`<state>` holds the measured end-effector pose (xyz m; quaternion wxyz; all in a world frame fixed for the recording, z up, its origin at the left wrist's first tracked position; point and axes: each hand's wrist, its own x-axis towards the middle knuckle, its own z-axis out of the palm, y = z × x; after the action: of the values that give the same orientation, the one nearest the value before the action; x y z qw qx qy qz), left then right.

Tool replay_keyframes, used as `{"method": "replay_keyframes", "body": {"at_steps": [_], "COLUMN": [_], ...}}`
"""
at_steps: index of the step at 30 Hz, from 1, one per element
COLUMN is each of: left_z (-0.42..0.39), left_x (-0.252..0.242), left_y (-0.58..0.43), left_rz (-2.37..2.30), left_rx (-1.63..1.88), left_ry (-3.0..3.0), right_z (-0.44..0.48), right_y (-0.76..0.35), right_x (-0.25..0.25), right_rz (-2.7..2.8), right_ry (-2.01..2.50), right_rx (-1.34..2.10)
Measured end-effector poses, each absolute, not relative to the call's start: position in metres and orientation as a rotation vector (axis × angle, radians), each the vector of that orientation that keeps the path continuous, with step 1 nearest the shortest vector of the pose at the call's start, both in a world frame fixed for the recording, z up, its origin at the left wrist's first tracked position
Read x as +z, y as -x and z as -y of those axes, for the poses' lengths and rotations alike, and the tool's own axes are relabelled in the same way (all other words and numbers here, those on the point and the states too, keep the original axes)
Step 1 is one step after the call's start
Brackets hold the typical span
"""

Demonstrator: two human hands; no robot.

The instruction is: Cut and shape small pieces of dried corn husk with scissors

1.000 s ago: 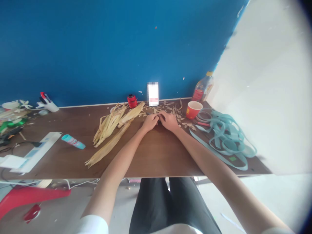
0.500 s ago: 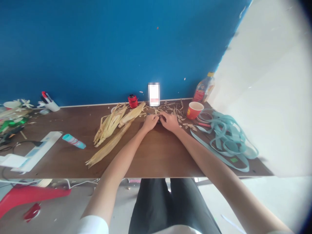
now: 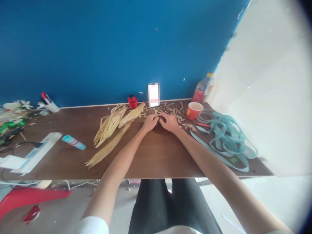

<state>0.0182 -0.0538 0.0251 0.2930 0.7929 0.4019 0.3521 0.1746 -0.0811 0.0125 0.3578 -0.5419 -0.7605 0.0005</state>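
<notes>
My left hand (image 3: 150, 123) and my right hand (image 3: 169, 122) meet at the middle of the brown table, fingers curled in a pinch and nearly touching. Whatever lies between the fingertips is too small and dark to make out. Dried corn husks (image 3: 110, 126) lie left of my left hand, one long strip (image 3: 107, 151) stretched toward the table's front. Around and behind my right hand are scattered husk scraps (image 3: 186, 125). A red spool of cord (image 3: 132, 102) stands behind the husks.
A bright white panel (image 3: 153, 95), blurred out, stands against the blue wall. To the right are a red paper cup (image 3: 194, 111), a bottle (image 3: 203, 88) and tangled light-blue ribbon (image 3: 225, 133). Leftward lie a blue tube (image 3: 73, 142), a white power strip (image 3: 36, 152) and a pen cup (image 3: 52, 106).
My fingers have shifted slightly, the right hand's fingertips dipping a little lower between the hands. Everything else on the table stays where it was.
</notes>
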Motion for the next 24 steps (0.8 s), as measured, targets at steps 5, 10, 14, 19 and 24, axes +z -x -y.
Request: {"method": "replay_keyframes", "body": {"at_steps": [5,10,14,19,24], "left_z": [0.0520,0.0508,0.0513,0.0513,0.0521], "left_x": [0.0239,0.0224,0.0216,0.0200,0.0214], "left_y": [-0.0174,-0.0175,-0.0175,-0.0180,-0.0173], "left_rz": [-1.104,-1.093,-1.084,-1.063,-1.070], "left_rx": [0.932,0.912,0.925,0.941,0.915], "left_ry": [-2.135,-2.122,-2.129,-2.150,-2.194], "right_z": [0.0798,0.0794,0.0802,0.0807,0.0795], "right_y": [-0.1748,-0.1747,-0.1747,-0.1756,-0.1764], "right_x": [0.0118,0.0123,0.0120,0.0114,0.0109], "right_rz": [1.986,1.988,1.980,1.962,1.963], "right_ry": [1.459,1.470,1.440,1.394,1.382], "right_rx": [-0.008,0.002,0.013,0.024,0.038]}}
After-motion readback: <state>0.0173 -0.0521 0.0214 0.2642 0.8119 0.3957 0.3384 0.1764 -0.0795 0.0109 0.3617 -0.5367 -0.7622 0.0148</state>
